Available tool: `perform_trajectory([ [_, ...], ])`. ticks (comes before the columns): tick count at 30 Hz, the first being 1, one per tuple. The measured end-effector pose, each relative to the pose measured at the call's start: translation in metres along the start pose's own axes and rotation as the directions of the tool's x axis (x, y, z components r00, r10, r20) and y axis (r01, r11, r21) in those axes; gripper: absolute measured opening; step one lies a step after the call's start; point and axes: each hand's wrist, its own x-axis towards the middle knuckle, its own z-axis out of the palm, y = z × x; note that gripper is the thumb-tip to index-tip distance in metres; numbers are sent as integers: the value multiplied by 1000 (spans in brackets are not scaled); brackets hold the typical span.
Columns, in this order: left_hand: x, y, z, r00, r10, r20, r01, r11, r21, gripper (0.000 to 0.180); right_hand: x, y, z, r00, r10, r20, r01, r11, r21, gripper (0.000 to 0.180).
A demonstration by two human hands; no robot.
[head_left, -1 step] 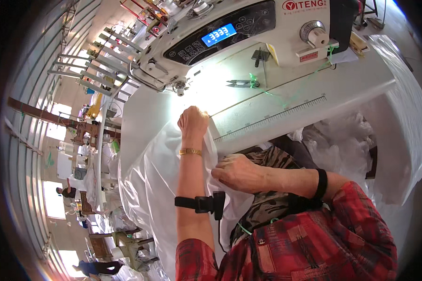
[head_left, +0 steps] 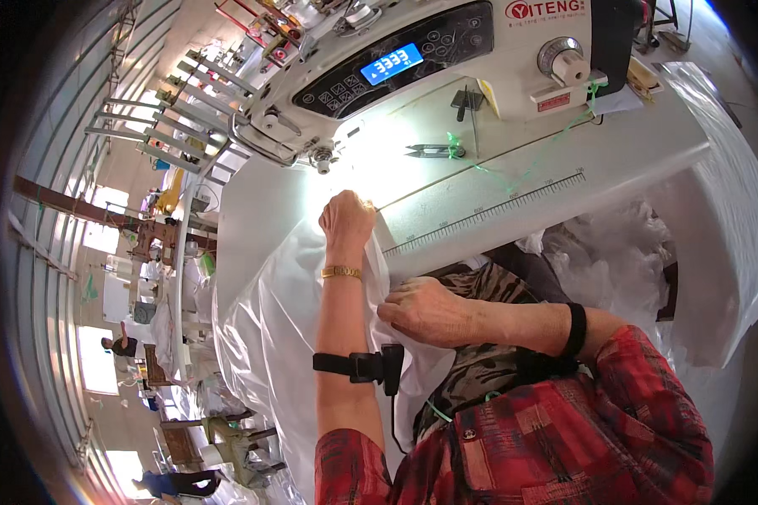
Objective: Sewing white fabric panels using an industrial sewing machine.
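Note:
A wide piece of thin white fabric (head_left: 282,328) spreads over the left of the sewing machine table and hangs toward my lap in loose folds. My left hand (head_left: 347,220) is closed on it, just in front of the needle area, where the lamp's glare washes out detail. The fingertips are partly hidden there. Closer to my body, at the table's front edge, my right hand (head_left: 421,311) has its fingers curled round the fabric's right edge. Above my left hand is the sewing machine head (head_left: 320,158), its needle lost in the bright light.
Thread snips (head_left: 434,151) with green thread lie right of the needle area. A printed ruler (head_left: 497,206) runs along the table edge. The machine's lit display (head_left: 392,63) faces me. White sheeting (head_left: 720,210) drapes at the far right. Other people and workbenches are far left.

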Motion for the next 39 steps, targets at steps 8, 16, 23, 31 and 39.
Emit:
perform_trajectory([
  [8,-3,-1,0,1000,-24,19,25,999,-29,25,8,2,-2,993,-118,12,117,992,40,12],
  [16,-13,-29,2,995,74,-68,-93,932,-351,27,47,35,-35,972,-215,94,214,977,22,16],
  [23,-24,-28,1,946,-160,283,305,140,-942,21,123,121,-43,962,256,97,-155,802,-576,34],
  [31,-19,-38,11,949,71,307,304,51,-951,30,129,159,-33,983,182,34,-173,968,-180,20],
  [39,-23,-33,15,958,65,278,263,181,-948,35,134,159,-34,978,21,209,100,828,-552,17],
])
